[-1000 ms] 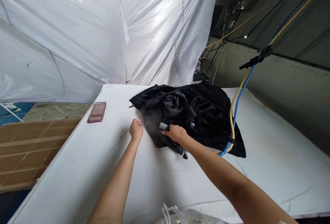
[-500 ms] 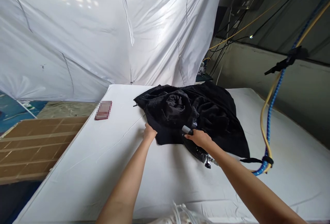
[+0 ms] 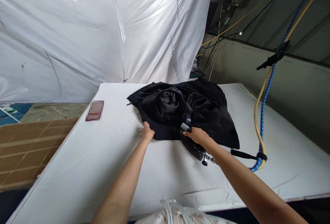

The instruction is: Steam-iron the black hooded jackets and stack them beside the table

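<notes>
The white, fabric-topped table (image 3: pixel 165 179) in front of me carries everything, and on its far half lies the black, plush-looking garment (image 3: pixel 210 110), spread wide with a round, gathered opening (image 3: pixel 169 103) facing up left of its middle. I judge the work to be only partway along: the near-left border lies fairly flat, while the middle and right side are bunched in folds and look left to do. Blue and yellow cords (image 3: pixel 262 122), strapped together, hang at my right. The black iron (image 3: pixel 192 147) with a grey-tipped handle overlaps the garment's near edge, and my right grip (image 3: pixel 196 135) is closed round that handle — whether the iron bears down I cannot tell. My left grip (image 3: pixel 148 134) is at the garment's left edge; its fingers are mostly hidden, so I cannot say if they pinch. Smallest is the black tag (image 3: pixel 188 118) with pale lettering — on the garment, just beyond the iron.
</notes>
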`<state>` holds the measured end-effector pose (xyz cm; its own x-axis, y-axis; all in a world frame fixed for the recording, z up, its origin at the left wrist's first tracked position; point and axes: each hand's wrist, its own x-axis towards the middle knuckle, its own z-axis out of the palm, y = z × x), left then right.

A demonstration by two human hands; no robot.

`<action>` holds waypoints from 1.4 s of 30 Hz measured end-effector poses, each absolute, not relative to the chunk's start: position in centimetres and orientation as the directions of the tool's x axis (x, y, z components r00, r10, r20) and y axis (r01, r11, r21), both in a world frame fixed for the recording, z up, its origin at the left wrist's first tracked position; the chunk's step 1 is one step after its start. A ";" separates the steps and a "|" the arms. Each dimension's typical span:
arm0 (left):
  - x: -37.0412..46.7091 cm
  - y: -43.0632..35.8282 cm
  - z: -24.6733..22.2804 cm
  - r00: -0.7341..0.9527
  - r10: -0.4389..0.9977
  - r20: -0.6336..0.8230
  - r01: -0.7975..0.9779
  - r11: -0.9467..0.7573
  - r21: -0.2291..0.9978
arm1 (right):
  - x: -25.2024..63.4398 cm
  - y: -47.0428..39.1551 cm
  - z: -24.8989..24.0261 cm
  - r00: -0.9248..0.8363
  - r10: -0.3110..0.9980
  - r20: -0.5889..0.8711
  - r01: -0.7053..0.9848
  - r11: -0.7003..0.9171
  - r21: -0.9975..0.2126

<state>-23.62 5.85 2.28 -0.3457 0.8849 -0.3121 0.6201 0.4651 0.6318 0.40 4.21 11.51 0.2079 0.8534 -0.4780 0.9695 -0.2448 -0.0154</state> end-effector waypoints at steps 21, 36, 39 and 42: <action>-11.9 3.5 3.4 0.308 0.946 0.101 0.833 -0.319 0.452 | 21.5 4.8 12.8 -0.044 0.870 -0.491 0.998 0.019 -0.057; 8.1 2.6 2.0 0.618 0.780 0.099 0.752 -0.623 0.215 | 36.0 4.0 13.3 0.178 0.882 -0.436 0.962 -0.250 -0.111; 9.1 2.6 2.1 0.573 0.814 0.096 0.789 -0.579 0.205 | 37.2 4.0 14.0 0.150 0.891 -0.429 0.961 -0.233 -0.148; 10.1 2.4 2.6 0.602 0.794 0.087 0.767 -0.605 0.213 | 37.9 4.2 14.1 0.122 0.900 -0.419 0.963 -0.210 -0.170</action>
